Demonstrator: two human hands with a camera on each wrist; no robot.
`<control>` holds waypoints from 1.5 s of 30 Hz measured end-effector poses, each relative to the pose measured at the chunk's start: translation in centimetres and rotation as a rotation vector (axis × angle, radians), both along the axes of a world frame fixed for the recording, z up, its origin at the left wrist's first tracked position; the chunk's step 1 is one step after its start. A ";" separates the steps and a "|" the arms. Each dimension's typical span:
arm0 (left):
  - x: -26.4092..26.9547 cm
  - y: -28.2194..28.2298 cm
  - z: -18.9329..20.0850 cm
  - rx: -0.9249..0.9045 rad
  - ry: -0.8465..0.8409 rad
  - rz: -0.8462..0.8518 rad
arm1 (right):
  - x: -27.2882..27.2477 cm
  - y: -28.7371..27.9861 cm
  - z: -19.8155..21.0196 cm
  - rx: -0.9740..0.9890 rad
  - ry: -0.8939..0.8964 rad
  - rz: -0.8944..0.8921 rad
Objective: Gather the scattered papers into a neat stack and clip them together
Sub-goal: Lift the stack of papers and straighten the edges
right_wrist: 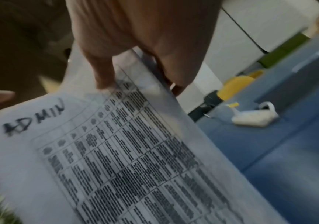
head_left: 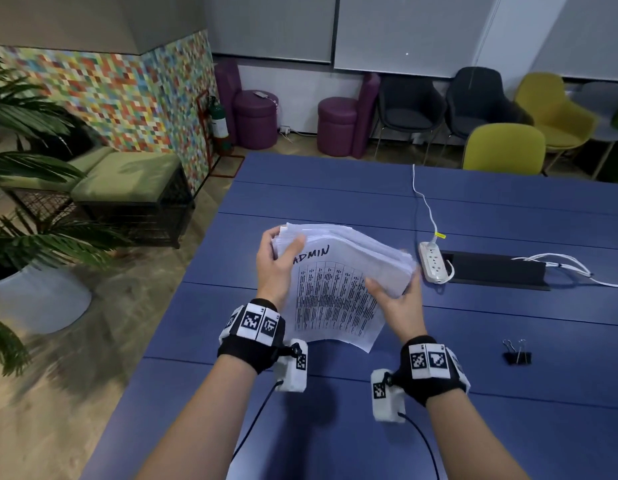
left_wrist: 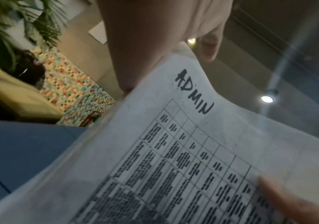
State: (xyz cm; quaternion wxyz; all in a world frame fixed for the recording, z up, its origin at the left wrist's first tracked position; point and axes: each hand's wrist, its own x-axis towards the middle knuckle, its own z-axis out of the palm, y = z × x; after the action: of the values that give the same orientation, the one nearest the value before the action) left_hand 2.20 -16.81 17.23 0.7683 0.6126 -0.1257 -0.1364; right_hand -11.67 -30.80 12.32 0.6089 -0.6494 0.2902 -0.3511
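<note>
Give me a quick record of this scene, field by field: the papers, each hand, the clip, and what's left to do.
papers: one stack, held above the blue table, top sheet marked ADMIN, edges uneven
left hand: grips the stack's upper left corner
right hand: grips the stack's right edge
clip: black binder clip on the table, right of the right hand, untouched
nearby: white power strip beyond the stack
left to do: square the edges, then clip

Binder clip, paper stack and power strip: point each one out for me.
binder clip (head_left: 517, 356), head view, on its black body.
paper stack (head_left: 335, 299), head view, on the printed table of the top sheet.
power strip (head_left: 433, 263), head view, on its white socket face.
</note>
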 end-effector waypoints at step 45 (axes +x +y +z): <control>3.5 12.6 -4.9 0.295 -0.005 -0.172 | -5.6 0.8 -2.6 0.111 0.206 0.203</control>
State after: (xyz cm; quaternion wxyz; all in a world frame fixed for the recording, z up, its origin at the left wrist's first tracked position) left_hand 5.69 -4.26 12.36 0.6550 0.7062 -0.1584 -0.2171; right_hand -17.30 -30.05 9.72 0.6433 -0.6733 0.3028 -0.2029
